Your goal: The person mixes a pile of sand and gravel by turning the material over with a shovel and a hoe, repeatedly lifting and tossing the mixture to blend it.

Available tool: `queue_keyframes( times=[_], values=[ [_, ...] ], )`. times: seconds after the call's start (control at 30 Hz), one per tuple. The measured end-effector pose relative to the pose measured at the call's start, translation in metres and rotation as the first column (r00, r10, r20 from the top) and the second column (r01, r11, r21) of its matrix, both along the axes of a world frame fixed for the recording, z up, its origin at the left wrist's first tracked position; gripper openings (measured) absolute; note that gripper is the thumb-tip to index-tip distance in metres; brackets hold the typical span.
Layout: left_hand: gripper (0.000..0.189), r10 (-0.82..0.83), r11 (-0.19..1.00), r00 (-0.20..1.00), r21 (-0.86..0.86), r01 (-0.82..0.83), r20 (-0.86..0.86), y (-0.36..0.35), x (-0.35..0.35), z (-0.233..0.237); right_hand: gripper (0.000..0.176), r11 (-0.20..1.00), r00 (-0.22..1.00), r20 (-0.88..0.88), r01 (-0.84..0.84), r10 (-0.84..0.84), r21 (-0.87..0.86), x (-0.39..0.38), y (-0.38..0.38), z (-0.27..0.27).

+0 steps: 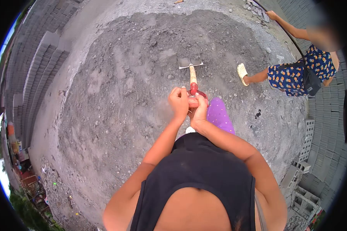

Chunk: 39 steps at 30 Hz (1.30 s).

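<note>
Got my left hand (178, 103) and right hand (199, 112) both curled on the red grip (193, 101) of a shovel (192, 75) mid-frame, blade against gray gravel (123, 77) (another person (287, 79), upper right).

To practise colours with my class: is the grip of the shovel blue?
No, the shovel's grip, which the right hand holds, is red.

One shovel (193, 75), one co-worker (287, 77), one bag (311, 81)
</note>
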<state>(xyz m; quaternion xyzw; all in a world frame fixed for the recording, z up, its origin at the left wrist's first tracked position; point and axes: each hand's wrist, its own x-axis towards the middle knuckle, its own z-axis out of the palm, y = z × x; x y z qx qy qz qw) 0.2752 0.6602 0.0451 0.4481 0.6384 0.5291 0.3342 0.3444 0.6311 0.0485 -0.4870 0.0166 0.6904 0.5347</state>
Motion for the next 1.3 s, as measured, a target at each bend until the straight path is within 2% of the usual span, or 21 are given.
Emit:
queue_keyframes(
  times=[0.03,0.1,0.17,0.23,0.27,0.37,0.43,0.5,0.53,0.57,0.7,0.8,0.93,1.03,1.1,1.13,1.2,1.27,1.3],
  values=[
    [0.031,0.018,1.0,0.996,-0.019,-0.02,-0.084,-0.011,-0.008,-0.002,0.028,1.0,1.0,0.007,0.013,-0.013,-0.003,-0.004,-0.009,-0.002],
    [0.033,0.026,1.0,0.996,0.01,-0.026,-0.089,-0.02,-0.025,-0.009,0.035,0.942,0.933,-0.164,-0.332,0.321,-0.047,-0.007,-0.016,0.004],
    [0.036,0.047,0.998,0.995,0.051,-0.043,-0.09,-0.023,-0.042,-0.015,0.037,0.937,0.926,-0.163,-0.349,0.34,-0.03,-0.017,-0.023,0.009],
    [0.038,0.12,0.992,0.991,0.034,-0.119,-0.051,-0.03,-0.061,-0.02,0.044,0.82,0.817,-0.193,-0.566,0.544,-0.083,-0.025,-0.025,0.003],
    [0.04,0.123,0.992,0.991,0.018,-0.122,-0.044,-0.033,-0.074,-0.024,0.047,0.781,0.776,-0.218,-0.619,0.592,-0.084,-0.03,-0.027,-0.002],
    [0.041,0.169,0.985,0.986,0.021,-0.169,0.006,-0.036,-0.099,-0.036,0.046,0.73,0.737,-0.223,-0.671,0.638,-0.13,-0.047,-0.03,-0.002],
    [0.042,0.185,0.982,0.981,0.015,-0.186,0.056,-0.043,-0.098,-0.037,0.042,0.739,0.754,-0.18,-0.656,0.632,-0.155,-0.052,-0.035,-0.001],
    [0.041,0.202,0.979,0.979,-0.045,-0.201,0.031,-0.048,-0.087,-0.039,0.04,0.78,0.82,-0.137,-0.572,0.556,-0.253,-0.05,-0.038,-0.005],
    [0.037,0.18,0.981,0.962,0.109,-0.161,-0.206,-0.051,-0.081,-0.058,0.04,0.793,0.855,-0.155,-0.518,0.495,-0.323,-0.047,-0.042,-0.014],
    [0.037,0.197,0.978,0.959,0.108,-0.177,-0.205,-0.057,-0.074,-0.062,0.041,0.794,0.881,-0.134,-0.467,0.453,-0.389,-0.047,-0.045,-0.013],
    [0.032,0.187,0.981,0.972,0.081,-0.176,-0.144,-0.065,-0.07,-0.067,0.04,0.817,0.894,-0.162,-0.447,0.418,-0.364,-0.049,-0.048,-0.023],
    [0.031,0.157,0.987,0.988,0.026,-0.157,-0.002,-0.053,-0.074,-0.057,0.033,0.822,0.887,-0.194,-0.462,0.419,-0.334,-0.048,-0.036,-0.012],
    [0.034,0.121,0.986,0.992,0.121,-0.116,-0.033,-0.02,-0.082,-0.051,0.028,0.847,0.885,-0.203,-0.462,0.419,-0.262,-0.05,-0.008,0.007],
    [0.034,0.136,0.982,0.989,0.122,-0.142,0.057,0.001,-0.076,-0.051,0.026,0.875,0.901,-0.189,-0.427,0.39,-0.23,-0.055,0.011,0.011],
    [0.033,0.16,0.987,0.983,0.01,-0.161,0.087,0.007,-0.068,-0.047,0.026,0.923,0.955,0.01,-0.284,0.296,-0.259,-0.059,0.022,0.011],
    [0.03,0.183,0.98,0.972,0.047,-0.192,0.145,0.009,-0.056,-0.05,0.027,0.932,0.959,0.077,-0.245,0.274,-0.266,-0.056,0.026,0.004],
    [0.032,0.104,0.989,0.994,0.111,-0.099,-0.039,0.007,-0.041,-0.047,0.026,0.943,0.968,0.025,-0.239,0.251,-0.231,-0.035,0.025,-0.003],
    [0.028,0.037,0.99,0.994,0.139,-0.023,-0.1,-0.006,-0.009,-0.034,0.026,0.952,0.973,-0.005,-0.227,0.231,-0.204,-0.001,0.006,-0.016],
    [0.028,0.046,0.991,0.995,0.132,-0.034,-0.088,-0.021,0.006,-0.037,0.027,0.956,0.972,-0.074,-0.235,0.225,-0.174,0.018,-0.006,-0.027]
  ],
)
